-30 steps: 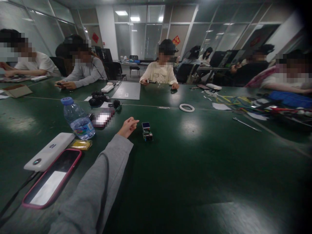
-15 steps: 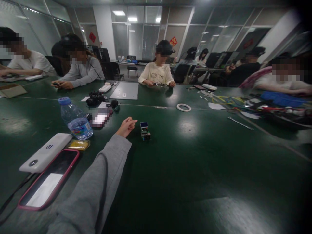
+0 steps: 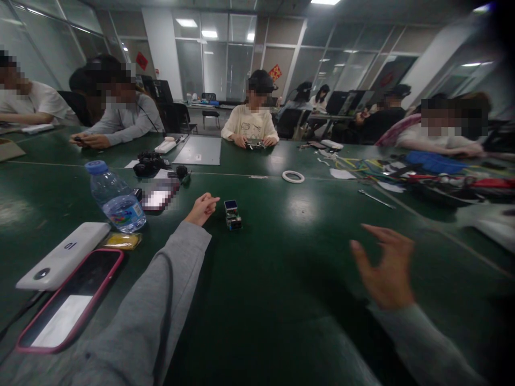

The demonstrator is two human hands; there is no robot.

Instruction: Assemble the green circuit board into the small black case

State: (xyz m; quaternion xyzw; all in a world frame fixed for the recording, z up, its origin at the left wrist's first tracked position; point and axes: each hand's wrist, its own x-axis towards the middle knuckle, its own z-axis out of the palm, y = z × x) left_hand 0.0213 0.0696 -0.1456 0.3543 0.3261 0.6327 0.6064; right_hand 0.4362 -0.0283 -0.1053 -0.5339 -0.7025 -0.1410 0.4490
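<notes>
A small electronic module with a dark square screen and a green circuit board [image 3: 233,215] stands on the green table. Just left of it rests my left hand [image 3: 202,209], its index finger pointing toward the module without touching it and the other fingers curled in; I see nothing held. My right hand [image 3: 388,265] hovers over the table on the right, a little blurred, thumb and fingers apart with nothing between them. A clear water bottle with a blue cap [image 3: 120,201] stands to the left of my left hand.
On the left lie a white power bank [image 3: 66,252], a pink-edged phone [image 3: 72,305] and a yellow packet [image 3: 123,240]. A white ring [image 3: 293,177] and a wrench [image 3: 376,199] lie farther back. Tangled cables [image 3: 374,163] cover the back right. Several people sit around the table.
My right hand has come into view from the lower right, open. The whole view has shifted slightly; my left hand and the module keep their places relative to each other.
</notes>
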